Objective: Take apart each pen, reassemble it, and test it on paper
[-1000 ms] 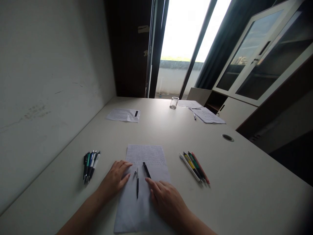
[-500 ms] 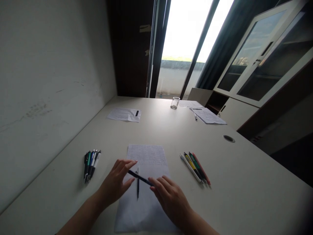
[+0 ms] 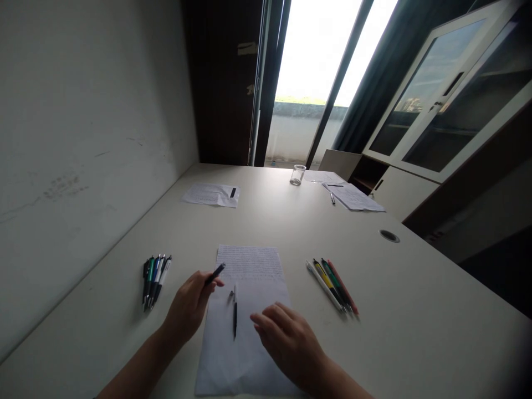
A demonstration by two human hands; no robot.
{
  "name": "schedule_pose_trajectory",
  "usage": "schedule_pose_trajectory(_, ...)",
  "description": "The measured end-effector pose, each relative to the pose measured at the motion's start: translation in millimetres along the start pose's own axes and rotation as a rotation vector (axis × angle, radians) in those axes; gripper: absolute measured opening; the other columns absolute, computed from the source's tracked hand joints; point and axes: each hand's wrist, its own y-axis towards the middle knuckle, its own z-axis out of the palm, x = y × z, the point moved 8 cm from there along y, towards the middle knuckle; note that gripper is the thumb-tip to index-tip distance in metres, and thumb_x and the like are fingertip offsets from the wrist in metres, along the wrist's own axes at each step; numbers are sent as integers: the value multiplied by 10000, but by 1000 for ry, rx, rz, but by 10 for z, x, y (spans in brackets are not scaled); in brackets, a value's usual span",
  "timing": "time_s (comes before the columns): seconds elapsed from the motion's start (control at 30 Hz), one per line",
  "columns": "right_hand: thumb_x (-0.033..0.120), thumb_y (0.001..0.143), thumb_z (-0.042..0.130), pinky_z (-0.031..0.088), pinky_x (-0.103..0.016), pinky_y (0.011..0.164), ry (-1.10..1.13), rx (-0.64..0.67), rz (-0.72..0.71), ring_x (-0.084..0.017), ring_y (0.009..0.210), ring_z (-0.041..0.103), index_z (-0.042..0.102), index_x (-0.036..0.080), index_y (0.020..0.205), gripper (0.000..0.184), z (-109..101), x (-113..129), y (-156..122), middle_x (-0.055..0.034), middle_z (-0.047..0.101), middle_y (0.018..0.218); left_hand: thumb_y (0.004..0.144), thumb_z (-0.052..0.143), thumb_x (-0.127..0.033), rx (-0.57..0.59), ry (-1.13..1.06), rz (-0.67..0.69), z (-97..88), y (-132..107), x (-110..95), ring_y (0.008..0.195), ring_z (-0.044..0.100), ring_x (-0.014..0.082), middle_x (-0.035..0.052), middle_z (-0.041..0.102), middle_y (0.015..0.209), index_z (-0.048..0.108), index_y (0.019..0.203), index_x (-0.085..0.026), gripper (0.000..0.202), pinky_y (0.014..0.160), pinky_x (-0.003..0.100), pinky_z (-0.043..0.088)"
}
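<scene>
My left hand (image 3: 189, 307) is closed on a short dark pen (image 3: 215, 274), whose far end points up and to the right above the written sheet. To the right, my right hand (image 3: 286, 338) hovers low over the sheet's edge, fingers loosely bent, with nothing visible in it; its palm is hidden. Between the hands, a slim pen refill (image 3: 235, 318) with a clear upper end and dark lower part lies on the paper (image 3: 249, 360). Beside its upper end sits a small dark piece (image 3: 231, 294), too small to name. Handwriting covers the sheet's top part.
Several pens (image 3: 156, 281) lie bunched at the left, and several more (image 3: 332, 285) at the right. Further back are a folded paper (image 3: 211, 195), a glass (image 3: 297, 174), stacked papers (image 3: 357, 197) with a pen (image 3: 332, 198), and a round cable hole (image 3: 389, 236). A wall (image 3: 95, 183) borders the left.
The dark pen has left my right hand and is now in my left alone, turned to point up and right. My right hand stays nearly in place. The refill on the paper has not visibly moved.
</scene>
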Motion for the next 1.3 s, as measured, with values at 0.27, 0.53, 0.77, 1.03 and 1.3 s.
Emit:
schedule_pose_trajectory(0.27,224,1004,503,366,-310,590,-155,330,-249,-147,684,509,589,208,1103,132,325,222,141,-3,605,809,1010,411,-299,-167,-124,-224,-136,-38,163,774,637,165,56,695,1065,506,1088,-219,146,718,321,542)
schedule_pose_trajectory(0.53,266,1012,509,330,-307,627,-184,386,-267,-153,776,492,595,225,1017,95,412,195,260,1,588,876,1007,410,-317,-158,-137,-241,-117,-53,196,763,638,170,60,698,1050,489,1071,-220,141,707,328,544)
schedule_pose_trajectory(0.77,232,1005,514,323,-300,650,-186,411,-256,-144,784,472,569,205,869,150,468,144,242,6,569,878,1000,420,-313,-159,-127,-231,-121,-48,176,752,651,169,57,706,1044,487,1078,-221,137,715,327,550)
schedule_pose_trajectory(1.03,244,1013,496,355,-296,678,-191,449,-240,-151,806,489,574,202,879,161,470,143,240,-7,588,929,1004,407,-306,-137,-121,-223,-87,-37,184,756,651,172,61,703,1040,483,1087,-218,142,705,326,552)
schedule_pose_trajectory(1.3,176,1019,450,392,-284,707,-141,349,-202,-142,755,515,563,180,894,169,412,149,252,-25,622,928,1000,411,-311,-138,-107,-207,-114,-28,148,750,660,176,67,705,1012,491,1079,-211,150,690,325,558)
